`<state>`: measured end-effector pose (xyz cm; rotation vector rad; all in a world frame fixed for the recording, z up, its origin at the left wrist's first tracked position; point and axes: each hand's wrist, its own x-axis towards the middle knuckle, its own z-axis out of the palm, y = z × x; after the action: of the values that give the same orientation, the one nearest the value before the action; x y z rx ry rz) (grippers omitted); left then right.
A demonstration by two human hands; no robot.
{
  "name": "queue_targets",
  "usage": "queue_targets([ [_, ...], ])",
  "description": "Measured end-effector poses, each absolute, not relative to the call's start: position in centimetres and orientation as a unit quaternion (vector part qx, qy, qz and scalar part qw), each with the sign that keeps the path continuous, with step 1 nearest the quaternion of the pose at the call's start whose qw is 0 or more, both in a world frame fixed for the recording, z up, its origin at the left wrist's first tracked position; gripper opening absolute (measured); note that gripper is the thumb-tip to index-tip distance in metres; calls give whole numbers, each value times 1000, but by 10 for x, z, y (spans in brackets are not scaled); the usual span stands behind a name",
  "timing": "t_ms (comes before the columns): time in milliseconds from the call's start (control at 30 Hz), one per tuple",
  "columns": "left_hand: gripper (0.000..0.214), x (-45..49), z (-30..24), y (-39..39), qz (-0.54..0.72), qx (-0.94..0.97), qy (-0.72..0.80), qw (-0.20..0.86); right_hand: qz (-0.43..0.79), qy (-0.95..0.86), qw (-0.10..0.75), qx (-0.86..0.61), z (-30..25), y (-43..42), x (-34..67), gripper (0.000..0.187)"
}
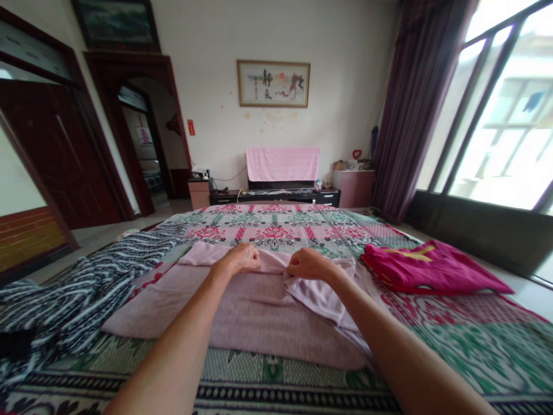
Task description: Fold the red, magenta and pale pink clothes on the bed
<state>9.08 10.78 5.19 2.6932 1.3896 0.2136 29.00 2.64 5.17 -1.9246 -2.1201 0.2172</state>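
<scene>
A pale lilac garment (242,311) lies spread flat on the patterned bed cover (475,340) in front of me. My left hand (241,257) is closed, pinching the garment's far edge left of centre. My right hand (307,264) is also closed, gripping a fold of the same cloth just to the right. The two hands are a short gap apart at the garment's upper edge. A loose flap of the garment drapes under my right forearm.
A folded magenta garment (432,268) with yellow trim lies on the bed at the right. A black-and-white patterned blanket (78,300) is bunched at the left. Beyond the bed stand a low dark cabinet (276,197) under a pink towel, and a doorway at left.
</scene>
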Motion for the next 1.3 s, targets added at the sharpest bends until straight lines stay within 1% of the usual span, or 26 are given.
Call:
queue_targets([
  [133, 17, 78, 57, 113, 108, 845, 524, 28, 21, -731, 181, -657, 53, 25, 280, 25],
  [200, 15, 74, 58, 113, 90, 835, 541, 43, 4, -749, 194, -633, 51, 23, 273, 26],
  [300, 10, 71, 56, 114, 21, 821, 565, 75, 41, -800, 149, -580, 49, 21, 268, 25],
  [333, 10, 72, 55, 114, 7, 815, 574, 78, 65, -813, 141, -562, 49, 21, 269, 25],
  [367, 10, 73, 54, 113, 6, 812, 578, 75, 85, -818, 149, -549, 49, 21, 271, 25],
  [433, 11, 77, 54, 112, 34, 824, 562, 64, 92, -798, 214, -556, 51, 24, 277, 29],
  [500, 15, 84, 54, 109, 75, 852, 515, 59, 60, -742, 282, -606, 52, 29, 287, 30],
  [533, 17, 88, 53, 106, 91, 866, 489, 61, 43, -711, 296, -636, 52, 31, 293, 30],
  [600, 19, 95, 51, 102, 107, 885, 448, 69, 20, -666, 291, -686, 47, 36, 304, 29],
  [667, 19, 101, 48, 98, 109, 896, 423, 79, 7, -655, 267, -707, 38, 38, 313, 28],
  [767, 20, 103, 44, 95, 99, 906, 400, 100, -6, -682, 224, -697, 23, 38, 320, 27],
  [833, 21, 102, 41, 96, 100, 909, 387, 121, -13, -699, 209, -684, 16, 37, 320, 27],
  [967, 24, 103, 38, 98, 102, 909, 377, 148, -25, -704, 226, -673, 10, 37, 320, 27],
  [1300, 22, 103, 44, 93, 97, 914, 376, 118, -27, -665, 224, -712, 7, 40, 317, 26],
])
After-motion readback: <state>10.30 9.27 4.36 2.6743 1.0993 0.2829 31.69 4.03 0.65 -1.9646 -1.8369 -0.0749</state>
